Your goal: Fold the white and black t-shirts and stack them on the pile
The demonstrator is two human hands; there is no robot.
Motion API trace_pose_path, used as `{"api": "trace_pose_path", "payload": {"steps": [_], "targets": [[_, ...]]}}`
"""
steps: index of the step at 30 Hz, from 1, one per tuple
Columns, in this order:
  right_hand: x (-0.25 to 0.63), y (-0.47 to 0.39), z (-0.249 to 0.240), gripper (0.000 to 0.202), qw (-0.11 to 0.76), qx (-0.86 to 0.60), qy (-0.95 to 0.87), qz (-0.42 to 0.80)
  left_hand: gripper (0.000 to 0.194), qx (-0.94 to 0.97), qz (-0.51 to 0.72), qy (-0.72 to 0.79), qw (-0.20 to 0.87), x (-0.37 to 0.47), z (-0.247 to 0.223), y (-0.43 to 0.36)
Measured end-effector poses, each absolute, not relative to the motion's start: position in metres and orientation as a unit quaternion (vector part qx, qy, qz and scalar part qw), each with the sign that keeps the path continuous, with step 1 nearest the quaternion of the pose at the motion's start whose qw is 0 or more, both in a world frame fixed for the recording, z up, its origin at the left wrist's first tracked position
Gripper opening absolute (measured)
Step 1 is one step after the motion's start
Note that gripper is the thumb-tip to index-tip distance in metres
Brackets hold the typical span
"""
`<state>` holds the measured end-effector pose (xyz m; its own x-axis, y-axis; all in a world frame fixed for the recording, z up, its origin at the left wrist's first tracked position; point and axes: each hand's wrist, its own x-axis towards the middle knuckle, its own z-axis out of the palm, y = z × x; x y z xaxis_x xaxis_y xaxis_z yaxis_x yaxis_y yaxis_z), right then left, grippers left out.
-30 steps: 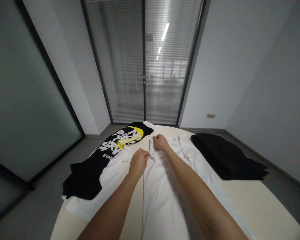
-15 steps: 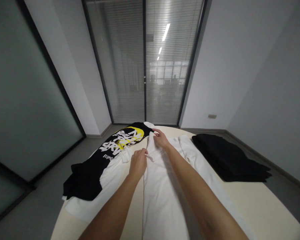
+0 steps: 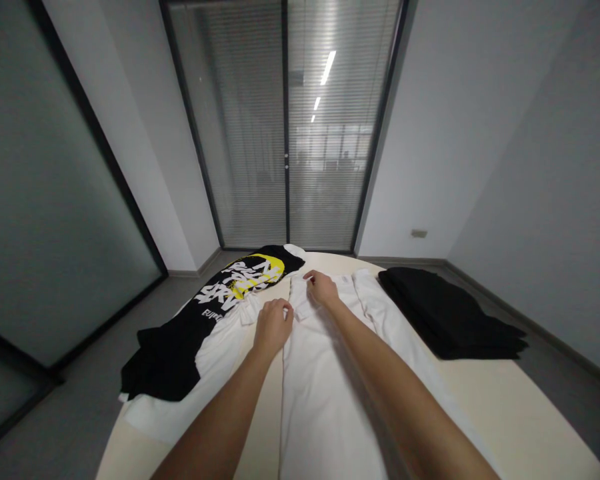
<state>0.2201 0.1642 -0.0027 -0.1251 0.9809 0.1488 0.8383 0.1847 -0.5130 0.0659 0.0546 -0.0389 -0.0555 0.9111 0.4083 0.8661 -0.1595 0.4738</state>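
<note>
A white T-shirt (image 3: pixel 325 387) lies lengthwise on the table in front of me, its left side folded in along a straight edge. At that left edge is my left hand (image 3: pixel 274 325), fingers loosely bent and apart, with no cloth visible between them. My right hand (image 3: pixel 322 289) hovers over or rests on the shirt's far end near the collar, index finger and thumb apart; whether it touches the cloth is unclear. My forearms cover parts of the shirt.
To the left lie a black T-shirt (image 3: pixel 167 360) with yellow and white print and white fabric (image 3: pixel 220 353) partly under it. A stack of folded black cloth (image 3: pixel 450 317) sits on the right of the pale, round-edged table (image 3: pixel 520 413). Beyond stands a glass partition with blinds (image 3: pixel 245 147).
Both hands have let go of the white shirt's far left corner, which now lies flatter. My right hand has drawn back slightly toward me. The whole view has shifted a little.
</note>
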Motion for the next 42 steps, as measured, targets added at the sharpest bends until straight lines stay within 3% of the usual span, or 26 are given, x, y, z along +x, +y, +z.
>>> {"api": "trace_pose_path", "payload": {"steps": [8,13,21,30,36,42], "targets": [[0.212,0.124,0.003,0.033,0.224,-0.574,-0.787,0.037,0.020,0.682,0.349,0.641,0.046,0.063,-0.043,0.056],[0.210,0.092,-0.007,0.053,0.077,-0.503,-0.856,0.085,0.030,0.672,0.369,0.639,0.062,0.062,-0.044,0.057],[0.242,0.070,-0.012,0.067,0.047,-0.507,-0.851,0.127,0.021,0.648,0.413,0.634,0.086,0.064,-0.044,0.054],[0.253,0.061,-0.024,0.044,0.265,-0.469,-0.839,0.083,0.024,0.590,0.481,0.614,0.209,0.076,-0.044,0.062],[0.256,0.063,-0.023,0.030,0.273,-0.441,-0.851,0.083,0.040,0.568,0.465,0.637,0.236,0.086,-0.042,0.060],[0.255,0.068,-0.024,0.033,0.270,-0.472,-0.833,0.104,0.027,0.599,0.411,0.667,0.169,0.093,-0.024,0.031]]}}
